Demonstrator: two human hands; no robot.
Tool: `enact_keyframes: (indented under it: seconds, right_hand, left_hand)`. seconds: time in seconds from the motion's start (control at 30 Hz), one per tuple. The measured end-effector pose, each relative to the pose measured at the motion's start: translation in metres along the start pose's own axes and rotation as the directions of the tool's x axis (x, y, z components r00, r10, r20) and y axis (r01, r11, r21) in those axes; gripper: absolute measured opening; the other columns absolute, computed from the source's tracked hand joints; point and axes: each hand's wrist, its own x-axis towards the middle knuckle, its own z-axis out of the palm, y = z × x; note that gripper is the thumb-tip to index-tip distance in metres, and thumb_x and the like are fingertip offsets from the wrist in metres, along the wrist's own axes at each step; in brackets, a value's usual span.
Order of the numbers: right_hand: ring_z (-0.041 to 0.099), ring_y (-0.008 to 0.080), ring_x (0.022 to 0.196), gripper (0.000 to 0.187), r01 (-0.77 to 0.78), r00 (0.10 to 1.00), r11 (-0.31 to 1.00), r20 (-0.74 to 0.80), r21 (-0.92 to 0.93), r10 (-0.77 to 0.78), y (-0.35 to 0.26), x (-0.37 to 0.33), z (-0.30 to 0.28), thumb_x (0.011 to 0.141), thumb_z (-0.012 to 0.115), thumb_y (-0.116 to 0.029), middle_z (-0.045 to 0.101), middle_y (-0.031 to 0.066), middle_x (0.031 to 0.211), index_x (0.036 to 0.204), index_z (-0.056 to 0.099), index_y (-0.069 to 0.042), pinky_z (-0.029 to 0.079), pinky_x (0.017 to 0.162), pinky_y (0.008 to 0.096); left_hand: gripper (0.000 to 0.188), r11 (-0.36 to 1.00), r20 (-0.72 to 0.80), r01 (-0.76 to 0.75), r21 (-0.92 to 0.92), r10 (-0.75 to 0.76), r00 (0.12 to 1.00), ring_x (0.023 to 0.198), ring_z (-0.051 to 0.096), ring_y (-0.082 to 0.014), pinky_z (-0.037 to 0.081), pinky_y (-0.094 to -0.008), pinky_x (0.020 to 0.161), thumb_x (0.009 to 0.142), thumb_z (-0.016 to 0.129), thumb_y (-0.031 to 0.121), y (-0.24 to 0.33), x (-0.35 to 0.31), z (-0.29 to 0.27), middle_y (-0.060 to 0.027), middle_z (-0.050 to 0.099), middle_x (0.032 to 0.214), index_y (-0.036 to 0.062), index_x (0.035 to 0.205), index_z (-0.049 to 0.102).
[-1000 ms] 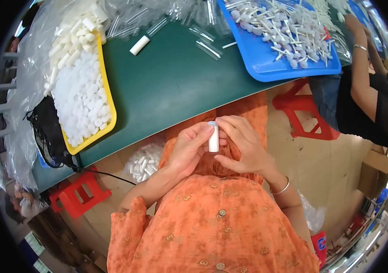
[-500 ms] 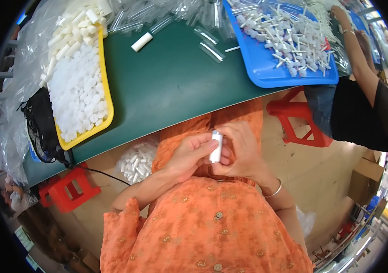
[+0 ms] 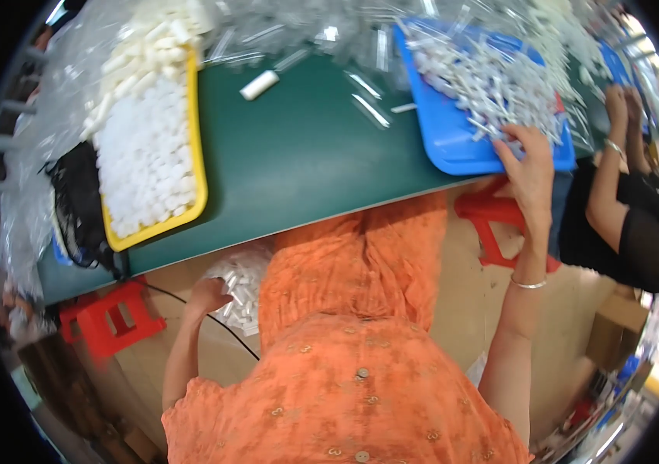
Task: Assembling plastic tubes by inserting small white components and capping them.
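Observation:
My right hand (image 3: 529,158) reaches over the near edge of the blue tray (image 3: 461,158), thumb and forefinger apart, beside a heap of thin white sticks with translucent round ends (image 3: 492,97). Nothing shows between its fingers. Low on the left, my left hand (image 3: 207,297) is at a clear plastic bag of small white cylinders (image 3: 244,288). Its fingers are blurred and partly hidden, so I cannot make out whether it holds anything.
On the green table (image 3: 291,155), a yellow tray (image 3: 199,178) of white caps stands left, with cream cylinders behind. One white cylinder (image 3: 259,85) and clear tubes (image 3: 370,110) lie farther back. Red stools (image 3: 117,319) flank my legs. A co-worker's arm (image 3: 607,182) is at right.
The hands have parted from the white cylinder they held together. My right hand has moved up to the blue tray, my left down to the bag. That cylinder is no longer distinguishable.

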Motion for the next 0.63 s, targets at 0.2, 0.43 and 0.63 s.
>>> enact_keyframes:
  seconds: [0.2, 0.43, 0.63]
  right_hand:
    - [0.059, 0.0227, 0.085, 0.022, 0.013, 0.995, 0.999, 0.099, -0.035, -0.01, 0.002, 0.007, 0.003, 0.078, 0.072, -0.007, 0.062, 0.0097, 0.091, 0.099, 0.065, -0.002, 0.045, 0.076, 0.0336]
    - [0.062, 0.0179, 0.099, 0.014, -0.233, 0.944, 0.543, 0.053, 0.807, 0.326, -0.011, -0.011, 0.001, 0.09, 0.063, 0.001, 0.064, 0.0131, 0.112, 0.104, 0.058, 0.0, 0.048, 0.091, 0.0285]
    - [0.064, 0.0183, 0.093, 0.024, -0.236, 0.947, 0.085, 0.209, 0.968, 0.244, -0.077, -0.038, 0.014, 0.092, 0.06, 0.002, 0.061, 0.0137, 0.113, 0.115, 0.054, -0.001, 0.053, 0.089, 0.032]
  left_hand:
    - [0.025, 0.839, -0.027, -0.45, -0.307, 0.465, 0.885, 0.086, 0.068, -0.0302, 0.053, -0.0384, 0.074, 0.087, 0.066, 0.019, 0.087, -0.044, -0.135, -0.0146, 0.071, 0.097, 0.0047, 0.107, 0.069]
    - [0.01, 0.907, -0.944, -0.402, 0.125, 0.233, 0.234, 0.082, 0.06, -0.0304, 0.049, -0.0416, 0.071, 0.087, 0.063, 0.01, 0.124, 0.028, -0.284, -0.0145, 0.061, 0.085, 0.0013, 0.089, 0.064]
    - [0.012, 0.944, -0.833, -0.039, 0.328, 0.308, 0.459, 0.099, 0.054, -0.0312, 0.048, -0.0403, 0.078, 0.087, 0.065, 0.013, 0.128, 0.091, -0.298, -0.0142, 0.057, 0.098, 0.0022, 0.094, 0.065]
